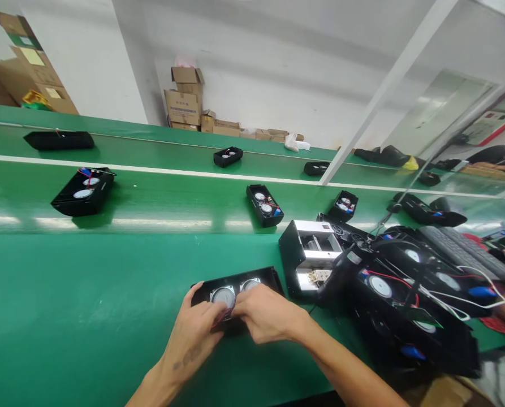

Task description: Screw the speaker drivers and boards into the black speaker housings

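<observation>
The left hand [201, 322] and right hand [263, 312] are part-curled, fingertips close together, hold undetermined, at thin red wires [219, 320] in the black rectangular two-speaker housing [271, 277], near centre; steadying it without straining wires appears advisable.

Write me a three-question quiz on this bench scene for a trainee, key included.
1. Multiple choice: what are the left hand and the right hand working at?
A) a cardboard carton
B) a black casing with two round discs in it
C) a loose white cable

2. True or false: the black-and-silver unit stands to the right of that casing.

3. Fill the blank: the boxes stacked by the far wall are made of ____.

Key:
1. B; both hands are at the casing.
2. True; the unit stands just past the casing's right end.
3. Cardboard.
</observation>
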